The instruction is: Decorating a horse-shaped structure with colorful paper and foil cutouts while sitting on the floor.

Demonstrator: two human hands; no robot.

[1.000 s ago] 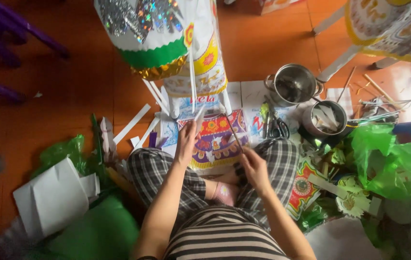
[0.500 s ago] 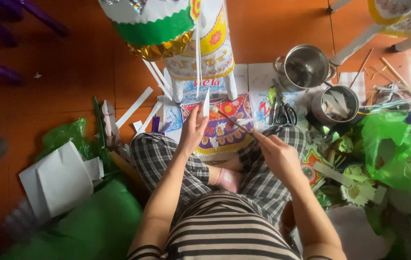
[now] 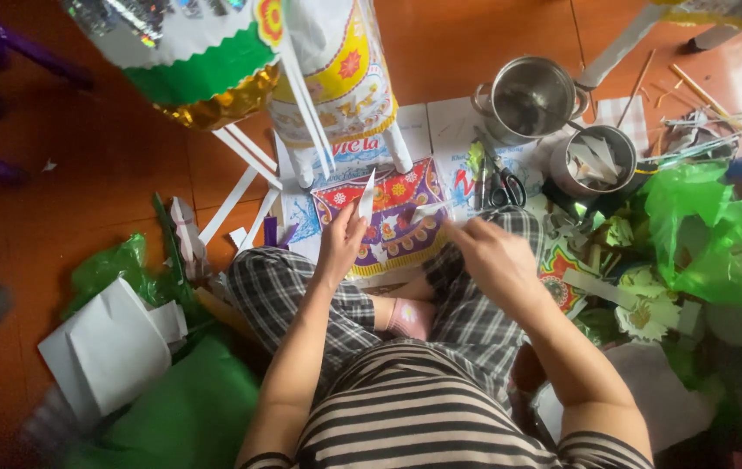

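I sit cross-legged on the floor over a colourful patterned paper panel (image 3: 401, 217). My left hand (image 3: 340, 243) pinches a narrow white paper strip (image 3: 366, 195) that stands up from its fingertips. My right hand (image 3: 488, 252) is closed on the other end of a thin white paper piece (image 3: 430, 211) stretched toward the left hand. Just beyond the panel stands a tall paper lantern (image 3: 336, 78) on white stick legs, white and yellow with printed flowers.
Black-handled scissors (image 3: 501, 187) lie by the panel. Two metal pots (image 3: 531, 91) (image 3: 596, 161) stand at the back right. Green plastic bags (image 3: 718, 230) and paper flowers crowd the right; white paper sheets (image 3: 110, 347) and green film lie left. A second lantern (image 3: 188, 52) hangs top left.
My head has tilted down and nearer, so the scene looks larger. Both hands have drawn slightly apart, stretching the white paper piece over the patterned panel.
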